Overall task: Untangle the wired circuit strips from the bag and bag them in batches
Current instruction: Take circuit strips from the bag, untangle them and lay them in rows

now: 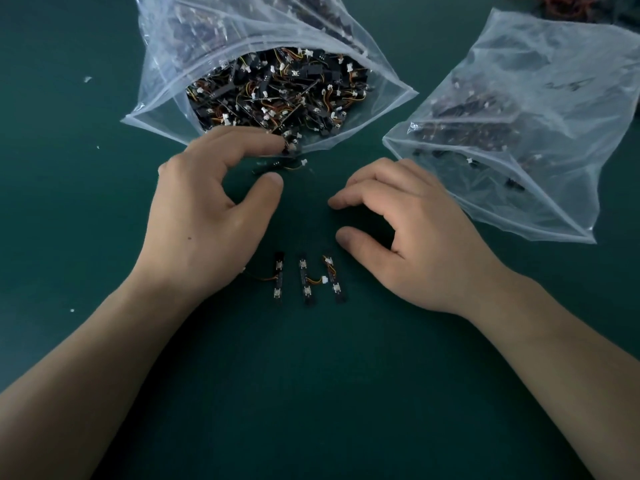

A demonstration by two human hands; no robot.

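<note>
A large clear bag lies open at the top centre, full of tangled black circuit strips with orange and yellow wires. My left hand sits at its mouth, fingertips touching a strip at the bag's lip, thumb apart from the fingers. My right hand hovers over the mat with loosely curled fingers and holds nothing. Three separated strips lie side by side on the mat between my wrists. A second clear bag with some strips inside lies at the right.
The dark green mat covers the table. Small white scraps lie at the left. A heap of red and black wires shows at the top right corner.
</note>
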